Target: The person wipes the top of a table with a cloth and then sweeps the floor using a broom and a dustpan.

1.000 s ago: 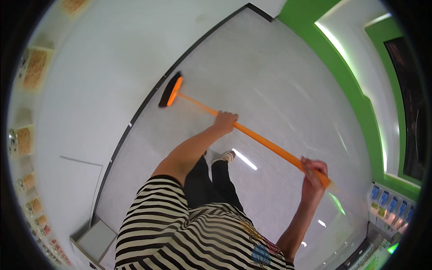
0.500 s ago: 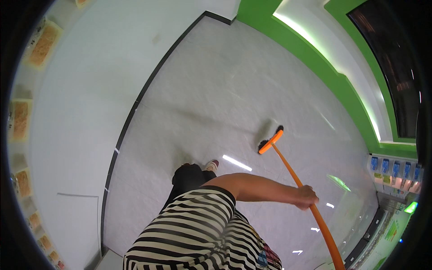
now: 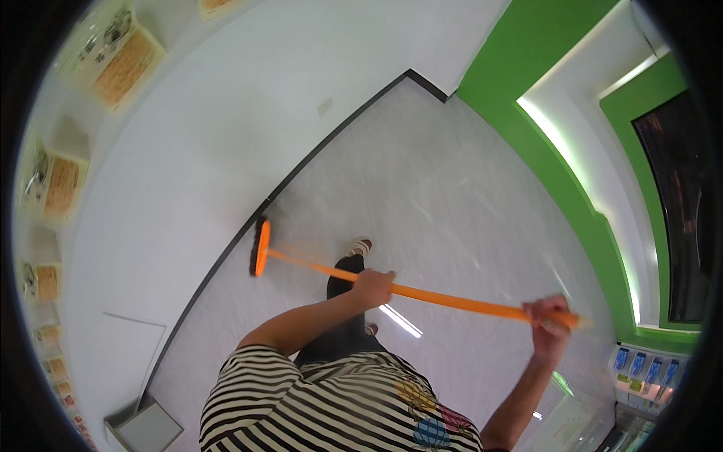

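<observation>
An orange broom with dark bristles stretches across the view, its handle running from the left to the right. Its head stands on the floor close to the dark skirting of the left wall. My left hand is wrapped round the middle of the handle, in front of my legs. Near the handle's upper end, my right hand is closed on it, with the tip poking out beyond the fingers. Both arms are bent, the right one reaching up from the lower edge.
A dark skirting edges the grey tiled floor under the white left wall. Green panelling with a dark screen lines the right side. My shoe is beside the handle. A grey box-like thing stands lower left.
The broom head has swung from the floor at the right over to the left wall. My left hand has moved left with the handle, and my right hand has come into view gripping its end.
</observation>
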{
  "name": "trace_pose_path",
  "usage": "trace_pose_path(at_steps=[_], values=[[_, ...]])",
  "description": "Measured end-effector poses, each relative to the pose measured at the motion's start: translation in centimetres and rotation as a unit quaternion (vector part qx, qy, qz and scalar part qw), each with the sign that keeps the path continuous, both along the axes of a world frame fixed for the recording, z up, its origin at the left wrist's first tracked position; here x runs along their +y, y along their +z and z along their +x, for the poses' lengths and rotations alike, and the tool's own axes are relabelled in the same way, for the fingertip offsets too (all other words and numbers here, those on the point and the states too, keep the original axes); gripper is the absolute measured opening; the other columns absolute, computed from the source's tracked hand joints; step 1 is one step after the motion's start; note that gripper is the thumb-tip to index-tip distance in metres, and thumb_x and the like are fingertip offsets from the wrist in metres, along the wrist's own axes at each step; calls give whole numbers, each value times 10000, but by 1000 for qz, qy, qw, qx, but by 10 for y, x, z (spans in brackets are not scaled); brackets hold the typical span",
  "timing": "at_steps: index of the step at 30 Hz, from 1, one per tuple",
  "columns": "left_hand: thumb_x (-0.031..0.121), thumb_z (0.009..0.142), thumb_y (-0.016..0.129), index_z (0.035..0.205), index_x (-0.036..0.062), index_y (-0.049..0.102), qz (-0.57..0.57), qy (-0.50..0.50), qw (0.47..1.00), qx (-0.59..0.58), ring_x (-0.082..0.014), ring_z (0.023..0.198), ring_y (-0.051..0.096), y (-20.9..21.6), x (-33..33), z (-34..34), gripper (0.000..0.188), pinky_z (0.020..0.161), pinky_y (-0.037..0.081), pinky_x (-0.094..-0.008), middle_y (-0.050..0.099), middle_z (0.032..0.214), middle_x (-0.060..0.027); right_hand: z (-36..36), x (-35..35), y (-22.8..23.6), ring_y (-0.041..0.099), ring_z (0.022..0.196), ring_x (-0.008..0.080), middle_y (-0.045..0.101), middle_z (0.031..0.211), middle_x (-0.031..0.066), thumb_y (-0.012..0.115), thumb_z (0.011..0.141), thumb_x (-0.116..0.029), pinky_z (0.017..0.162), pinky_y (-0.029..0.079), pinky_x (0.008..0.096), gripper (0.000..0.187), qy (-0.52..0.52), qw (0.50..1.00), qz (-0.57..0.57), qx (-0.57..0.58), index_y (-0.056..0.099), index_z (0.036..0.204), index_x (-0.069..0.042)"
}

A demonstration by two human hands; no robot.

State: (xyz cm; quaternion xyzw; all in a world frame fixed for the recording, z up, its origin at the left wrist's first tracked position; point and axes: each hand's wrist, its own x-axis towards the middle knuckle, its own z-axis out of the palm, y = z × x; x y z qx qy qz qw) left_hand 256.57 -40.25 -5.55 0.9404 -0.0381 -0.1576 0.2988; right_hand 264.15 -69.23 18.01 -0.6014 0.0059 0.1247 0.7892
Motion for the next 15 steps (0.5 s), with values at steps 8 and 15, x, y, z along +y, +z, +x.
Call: trace_pose_path(at_steps=[8,15], values=[[105,708,542,729,85,547,-62,220,973,-3,-324,678,577,-64,125,93,29,609,445,-414,593,680,-116,174,217,-26,554,668,208,536,651,88,523,615,41,854,431,416,212,165,982,-83,50,529,821,-5],[-7,618,542,757,102,547,-170,89,974,-120,-307,749,547,-49,85,313,177,660,410,-385,582,699,-75,243,172,35,537,703,189,513,717,95,531,654,47,876,429,406,204,-46,982,-163,-85,524,856,30]])
